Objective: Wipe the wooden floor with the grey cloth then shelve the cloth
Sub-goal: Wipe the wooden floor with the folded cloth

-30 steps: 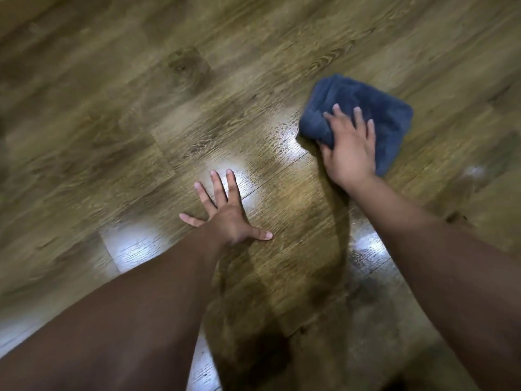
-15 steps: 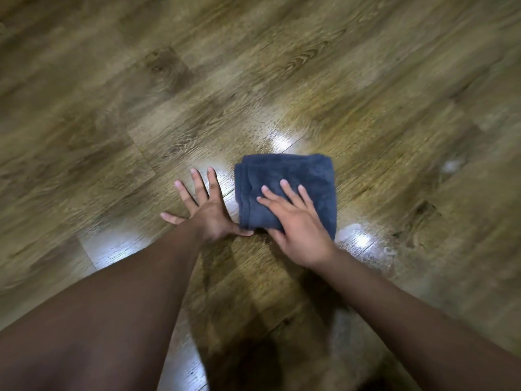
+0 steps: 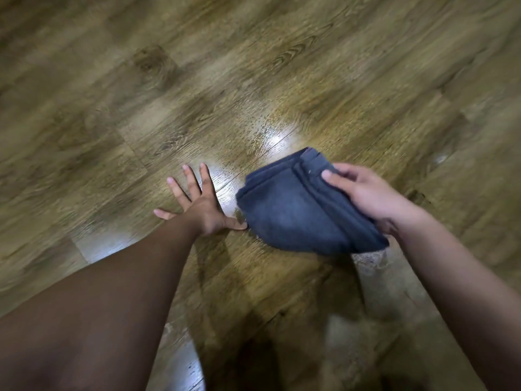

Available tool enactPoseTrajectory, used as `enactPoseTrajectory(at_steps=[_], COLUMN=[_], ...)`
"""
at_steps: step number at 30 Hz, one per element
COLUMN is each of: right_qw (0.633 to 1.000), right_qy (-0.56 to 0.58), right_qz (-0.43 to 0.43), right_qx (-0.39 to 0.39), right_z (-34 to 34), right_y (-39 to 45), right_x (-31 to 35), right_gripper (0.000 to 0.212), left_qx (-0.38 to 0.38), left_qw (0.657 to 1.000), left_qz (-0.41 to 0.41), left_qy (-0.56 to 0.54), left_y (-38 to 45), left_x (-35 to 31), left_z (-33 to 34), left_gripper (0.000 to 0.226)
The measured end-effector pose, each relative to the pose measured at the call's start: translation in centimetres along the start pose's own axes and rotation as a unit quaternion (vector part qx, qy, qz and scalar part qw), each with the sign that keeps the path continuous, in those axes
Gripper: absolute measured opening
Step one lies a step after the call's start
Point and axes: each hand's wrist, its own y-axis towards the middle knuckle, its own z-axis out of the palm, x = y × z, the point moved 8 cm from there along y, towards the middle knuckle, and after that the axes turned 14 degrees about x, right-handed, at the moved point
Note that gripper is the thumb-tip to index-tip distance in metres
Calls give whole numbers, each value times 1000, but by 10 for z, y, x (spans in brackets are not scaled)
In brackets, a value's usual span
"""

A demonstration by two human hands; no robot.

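Note:
The folded grey cloth (image 3: 298,210) hangs lifted above the wooden floor (image 3: 253,80), right of centre. My right hand (image 3: 366,193) grips its right edge, thumb on top and fingers curled underneath. My left hand (image 3: 197,204) lies flat on the floor with fingers spread, its thumb tip just beside the cloth's lower left corner. The cloth's underside is hidden.
Brown wood-grain planks fill the whole view, with bright glossy reflections near the hands. A pale, worn patch of floor (image 3: 369,261) shows below the cloth. No shelf or furniture is in view.
My right hand slid the cloth from the far right toward my left hand, then closed on its edge and lifted it off the floor. My left hand stayed planted.

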Motion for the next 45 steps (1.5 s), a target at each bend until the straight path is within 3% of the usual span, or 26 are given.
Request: enactPoseTrajectory(at_steps=[2,4,6,9,12,17,19,21,25,29,34,38,45], right_qw=[971,915,868,828,803,779,765,773,850,861,862,845,786], right_qy=[-128,-280,-420,-542,-586,-622,-641,-628,-494,-436,-414,-473,-604], right_qz=[-49,-93,-105,-10,43,28,0,-21,-19,1,41,15,-122], right_qx=[-197,-276,-244,-140,-98,-78,-64,-84,-182,-263,-290,-249,-46], right_z=[-41,-39,-5,44,63,65,65,63,51,28,3,25,113], right_y=[-5,-17,-19,-4,11,21,18,17,35,79,132,133,72], right_x=[10,19,17,-15,-45,-56,-58,-57,-39,-3,31,35,-4], right_gripper=[14,26,44,76,101,134,129,110,76,69,68,74,79], left_qx=[8,15,21,25,26,32,35,36,30,23,19,19,21], left_qw=[1000,1000,1000,1000,1000,999,999,999,999,999,1000,1000,1000], left_qz=[-6,-5,-3,-6,-9,-8,-10,-8,-18,-17,-1,-9,-13], left_qy=[-1,0,0,-3,1,-4,-10,-14,-13,-16,-19,-15,-9], left_y=[-3,-5,-6,-7,-8,-6,-5,-4,-1,2,5,3,2], left_x=[0,-1,-2,-2,-3,-2,-2,-2,0,1,3,2,2], left_z=[1,1,1,1,1,1,2,2,1,0,1,1,0], left_gripper=[165,164,162,162,164,164,164,165,166,167,167,166,163])
